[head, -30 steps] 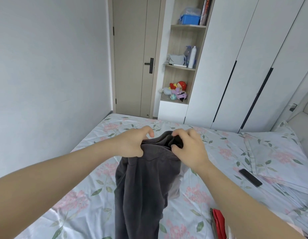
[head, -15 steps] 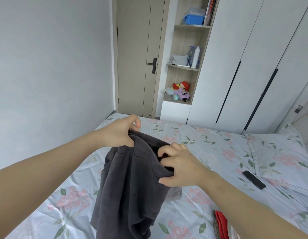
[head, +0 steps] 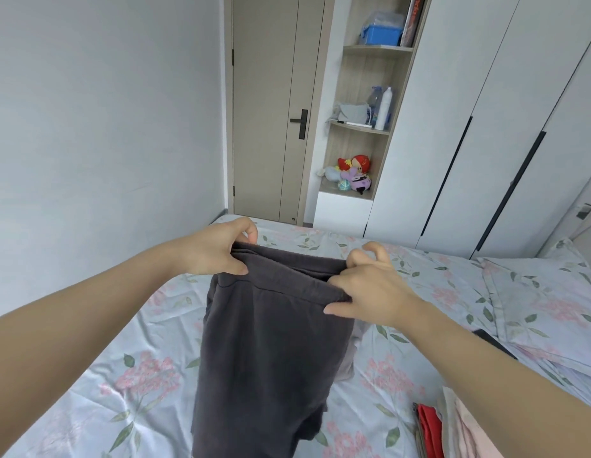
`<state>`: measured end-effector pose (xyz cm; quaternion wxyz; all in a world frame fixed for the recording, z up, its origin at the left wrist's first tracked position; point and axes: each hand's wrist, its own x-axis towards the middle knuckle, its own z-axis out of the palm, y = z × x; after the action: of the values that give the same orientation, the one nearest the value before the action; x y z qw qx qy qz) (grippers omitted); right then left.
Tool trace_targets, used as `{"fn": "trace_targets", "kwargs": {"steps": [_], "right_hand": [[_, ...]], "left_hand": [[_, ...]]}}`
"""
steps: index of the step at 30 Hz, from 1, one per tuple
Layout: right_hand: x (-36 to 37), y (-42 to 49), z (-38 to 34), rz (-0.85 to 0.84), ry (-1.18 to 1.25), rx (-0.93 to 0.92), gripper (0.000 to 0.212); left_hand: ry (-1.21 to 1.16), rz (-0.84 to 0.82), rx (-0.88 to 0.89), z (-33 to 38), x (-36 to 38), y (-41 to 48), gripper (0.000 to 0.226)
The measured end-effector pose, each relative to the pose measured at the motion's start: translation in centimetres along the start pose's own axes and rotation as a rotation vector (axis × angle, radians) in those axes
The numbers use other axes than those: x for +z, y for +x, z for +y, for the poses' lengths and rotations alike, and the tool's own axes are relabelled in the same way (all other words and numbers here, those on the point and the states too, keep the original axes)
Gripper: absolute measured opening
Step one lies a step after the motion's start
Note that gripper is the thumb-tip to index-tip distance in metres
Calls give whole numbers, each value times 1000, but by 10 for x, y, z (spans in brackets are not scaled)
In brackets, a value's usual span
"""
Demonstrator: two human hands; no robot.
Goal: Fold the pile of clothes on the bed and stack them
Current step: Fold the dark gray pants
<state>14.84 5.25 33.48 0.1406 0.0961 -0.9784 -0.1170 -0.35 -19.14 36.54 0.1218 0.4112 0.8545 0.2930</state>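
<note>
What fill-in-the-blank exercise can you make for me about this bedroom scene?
The left hand and the right hand hold up a dark ____ garment.
The sheet shows pink ____.
The red cloth lies at the person's ____ side.
The door is ____.
Missing words: grey, flowers, right, closed.

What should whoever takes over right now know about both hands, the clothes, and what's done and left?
Hands: left hand grips the dark grey garment at one end of its top edge; right hand pinches the other end.
It hangs unfolded over the bed.
Red cloth and pale pink cloth lie near right; folded or not, unclear.
Left: fold the grey one, stack it.
</note>
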Motion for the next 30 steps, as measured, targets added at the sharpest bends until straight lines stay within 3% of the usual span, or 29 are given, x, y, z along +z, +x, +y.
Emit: {"fn": "trace_targets", "kwargs": {"steps": [5, 9, 11, 14, 16, 17, 19, 21, 23, 26, 28, 30], "right_hand": [[-9, 5, 16, 42, 78, 212, 39], [-29, 6, 20, -30, 745, 447, 21], [-33, 6, 24, 36, 822, 493, 27], [-37, 7, 26, 235, 1082, 559, 32], [-38, 7, 24, 349, 1377, 613, 43], [-39, 9, 22, 367, 1465, 650, 51], [-39, 10, 22, 307, 1510, 681, 51], [-41, 9, 23, 147, 1520, 654, 35], [-44, 6, 29, -36, 1529, 618, 26], [-44, 6, 39, -202, 1406, 577, 26], [-38, 11, 36, -252, 1217, 586, 25], [-20, 22, 28, -228, 1112, 613, 26]], "left_hand": [[273, -28, 78, -3, -3, 1, 27], [226, 48, 162, -1, -1, 2, 22], [101, 139, 200, 1, 0, 1, 32], [-364, 293, 149, 3, 5, -5, 45], [-606, 282, 66, 4, 12, -8, 62], [-580, 228, 37, 4, 15, -8, 78], [-394, 104, 4, 4, 18, -7, 100], [-318, 99, -56, 2, 16, -6, 100], [-390, 163, -120, -2, 11, -4, 89], [-567, 189, -180, -10, 6, 2, 49], [-346, 197, -231, -14, 6, 7, 33], [-75, 239, -283, -20, 8, 12, 32]]}}
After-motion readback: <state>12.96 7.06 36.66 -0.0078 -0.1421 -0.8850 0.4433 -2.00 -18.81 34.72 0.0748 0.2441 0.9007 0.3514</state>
